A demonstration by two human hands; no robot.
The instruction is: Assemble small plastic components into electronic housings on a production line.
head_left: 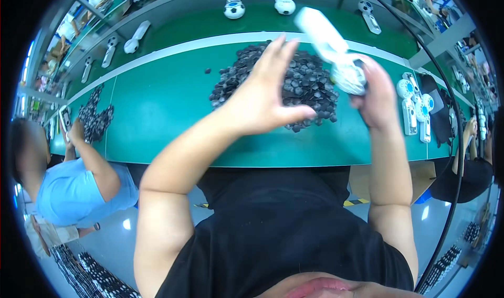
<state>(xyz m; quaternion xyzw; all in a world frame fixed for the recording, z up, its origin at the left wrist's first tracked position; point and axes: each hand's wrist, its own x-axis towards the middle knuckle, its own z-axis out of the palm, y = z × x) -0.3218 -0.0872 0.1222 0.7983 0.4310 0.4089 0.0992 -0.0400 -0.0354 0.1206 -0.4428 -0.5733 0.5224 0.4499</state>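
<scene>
Right hand (379, 97) is holding one white device (321, 35), upper right, left hand (266, 92) is hanging wide, heaped dark pieces (312, 83) remaining mid-frame.

The held device (321, 34) is white, pieces (310, 83) dark grey, tabletop (163, 109) green.

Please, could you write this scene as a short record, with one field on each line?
Left hand: open, over the pile of dark pieces; contact unclear
Right hand: holds a white device by its rounded end
Table: green; a group of similar devices lies toward its right
Left neighbour: a person in light blue, near a smaller dark pile
</scene>
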